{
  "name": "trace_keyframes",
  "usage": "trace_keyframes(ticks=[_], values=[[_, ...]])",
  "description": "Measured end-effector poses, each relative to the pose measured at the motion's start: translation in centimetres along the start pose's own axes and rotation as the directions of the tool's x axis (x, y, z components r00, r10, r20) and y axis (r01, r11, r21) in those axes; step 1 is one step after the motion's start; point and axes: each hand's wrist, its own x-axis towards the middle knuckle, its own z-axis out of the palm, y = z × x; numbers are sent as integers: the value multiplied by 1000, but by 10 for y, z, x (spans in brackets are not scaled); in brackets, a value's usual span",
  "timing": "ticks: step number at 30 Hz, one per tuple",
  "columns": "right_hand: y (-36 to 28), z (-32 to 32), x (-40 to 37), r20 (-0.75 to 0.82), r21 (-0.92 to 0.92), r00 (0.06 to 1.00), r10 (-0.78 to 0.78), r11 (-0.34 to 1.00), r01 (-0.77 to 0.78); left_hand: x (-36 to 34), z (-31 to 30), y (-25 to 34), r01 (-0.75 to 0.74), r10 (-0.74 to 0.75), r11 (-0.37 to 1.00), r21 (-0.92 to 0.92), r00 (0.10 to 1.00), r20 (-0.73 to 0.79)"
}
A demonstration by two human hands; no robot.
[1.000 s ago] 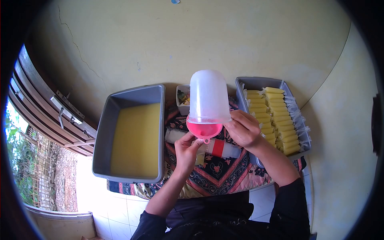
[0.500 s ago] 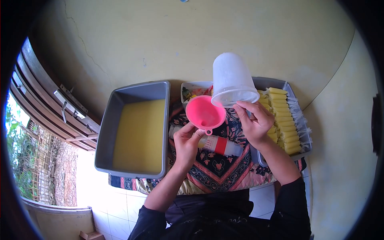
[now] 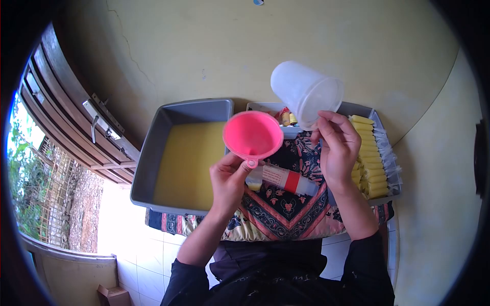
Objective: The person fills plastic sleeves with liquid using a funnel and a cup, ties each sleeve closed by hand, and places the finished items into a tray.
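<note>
My left hand (image 3: 228,181) grips a pink funnel (image 3: 250,133) near its small ring tab, with the wide mouth facing up toward me. Closed on the rim of a translucent white plastic cup (image 3: 301,92), my right hand (image 3: 339,143) holds it tilted in the air, its mouth turned to the lower right. Under the funnel, a clear plastic bag with a little yellow liquid (image 3: 254,181) shows in part; whether my left fingers hold it is hidden. A pack of clear plastic bags with a red band (image 3: 292,180) lies on the patterned cloth (image 3: 286,219).
At left stands a grey tub (image 3: 145,178) of yellow liquid (image 3: 189,163). A grey tray (image 3: 352,108) at right holds several rows of filled yellow tubes (image 3: 375,166). Behind the funnel sits a white basket (image 3: 292,133) with small items. A wooden door (image 3: 76,112) opens at far left.
The cup has tipped, its mouth swinging from downward to the lower right. The funnel has shifted slightly left and up. The whole view has moved a little.
</note>
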Motion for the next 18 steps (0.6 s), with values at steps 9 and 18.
trace_keyframes(ticks=[9,18], values=[[28,18,-21,-51,46,994,98,994,-96,14,-32,59,-272,264,960,-64,959,-106],[81,57,-38,165,-148,932,323,942,-300,5,-77,81,-388,393,919,65,897,-204]])
